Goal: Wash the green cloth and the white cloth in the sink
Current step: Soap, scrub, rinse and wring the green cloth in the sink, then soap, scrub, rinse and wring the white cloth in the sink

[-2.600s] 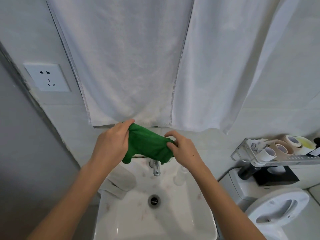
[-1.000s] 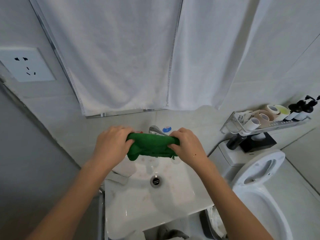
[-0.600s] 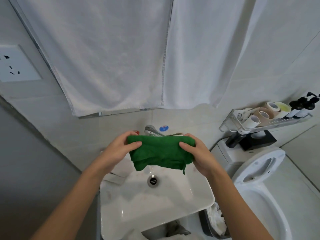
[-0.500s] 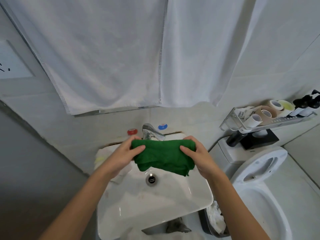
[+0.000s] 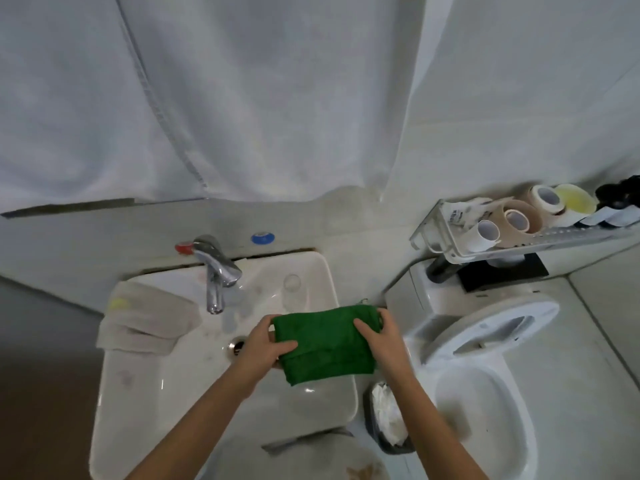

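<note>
I hold the folded green cloth (image 5: 323, 344) over the right side of the white sink (image 5: 145, 386). My left hand (image 5: 265, 344) grips its left edge, thumb on top. My right hand (image 5: 379, 336) grips its right edge. The white cloth (image 5: 145, 318) lies folded on the sink's left rim, with a yellow mark at its corner. A chrome tap (image 5: 216, 271) stands at the back of the sink, and the drain (image 5: 237, 344) shows just left of my left hand. No water runs from the tap.
Large white towels (image 5: 242, 98) hang on the wall above. A toilet (image 5: 485, 358) stands to the right, a bin (image 5: 386, 417) between it and the sink. A wall shelf (image 5: 519, 233) holds tape rolls and bottles. Red and blue valve caps sit behind the tap.
The green cloth went from a bunched twist to a flat folded rectangle, and both hands carried it lower and to the right over the sink. The camera tilted downward.
</note>
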